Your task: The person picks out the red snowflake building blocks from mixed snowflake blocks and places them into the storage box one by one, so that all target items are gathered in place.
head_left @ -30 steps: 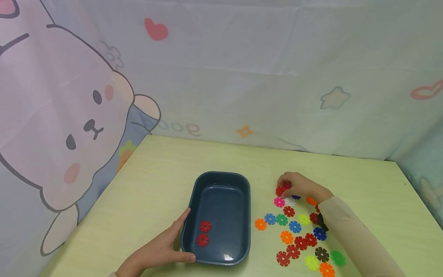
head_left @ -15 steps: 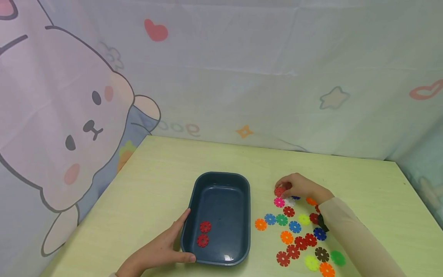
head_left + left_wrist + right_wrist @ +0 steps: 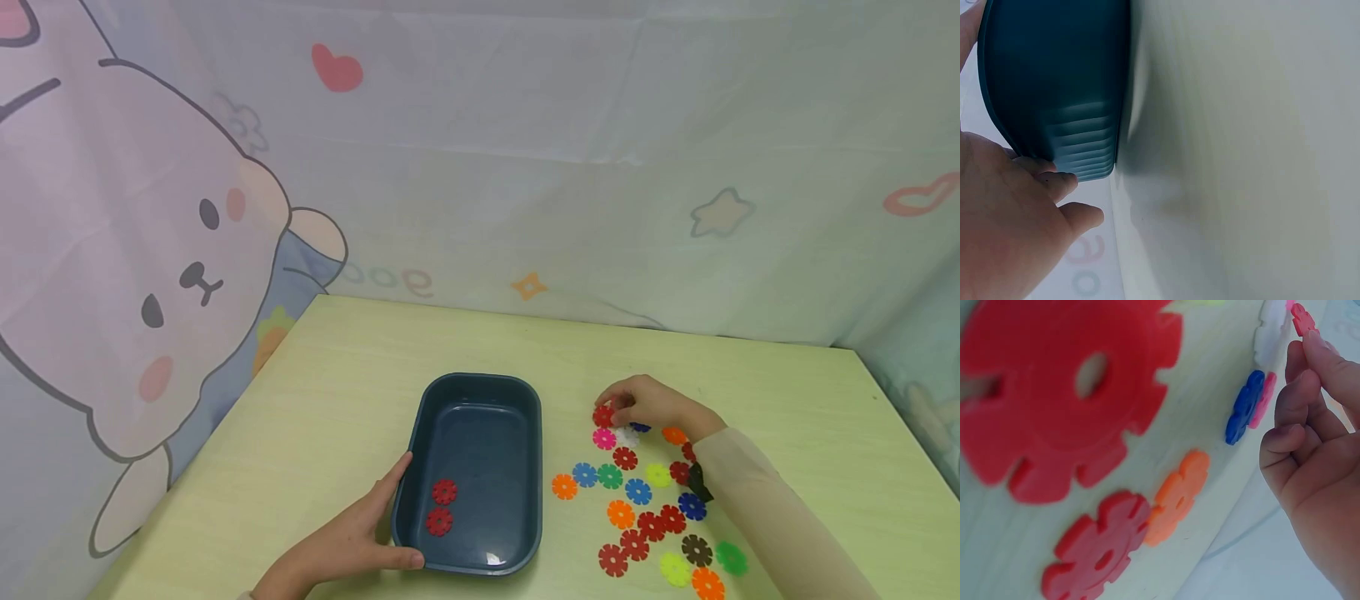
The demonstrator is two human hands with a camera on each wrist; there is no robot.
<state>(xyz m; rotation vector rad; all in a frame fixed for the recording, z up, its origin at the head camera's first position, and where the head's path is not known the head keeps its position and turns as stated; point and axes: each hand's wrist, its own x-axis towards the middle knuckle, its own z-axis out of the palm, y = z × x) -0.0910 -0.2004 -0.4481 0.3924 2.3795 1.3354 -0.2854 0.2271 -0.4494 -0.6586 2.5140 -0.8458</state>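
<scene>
In the head view my left hand (image 3: 348, 537) holds the left side of a dark blue-grey plastic tray (image 3: 536, 467), thumb at its near corner. Curled fingers lie against the tray's outer wall (image 3: 1088, 134) in the left wrist view. Two red notched plastic discs (image 3: 445, 492) lie inside the tray at lower left. To the right, my right hand (image 3: 648, 404) pinches a red notched disc (image 3: 603, 417) between thumb and fingers, seen also as a small red disc (image 3: 1302, 320) in the right wrist view. Just below it are a pink disc (image 3: 604, 439) and a white disc (image 3: 627, 437).
Several loose discs lie right of the tray, among them an orange disc (image 3: 565, 487), a green disc (image 3: 610, 476), a brown disc (image 3: 697, 550) and a yellow disc (image 3: 676, 569). My right sleeve (image 3: 772, 500) passes over the right side. A printed cloth (image 3: 480, 167) hangs behind the table (image 3: 360, 358).
My right hand has shifted slightly left with the red disc. A second patch of red, seen earlier under the fingers, no longer shows. Left hand and tray have stayed put.
</scene>
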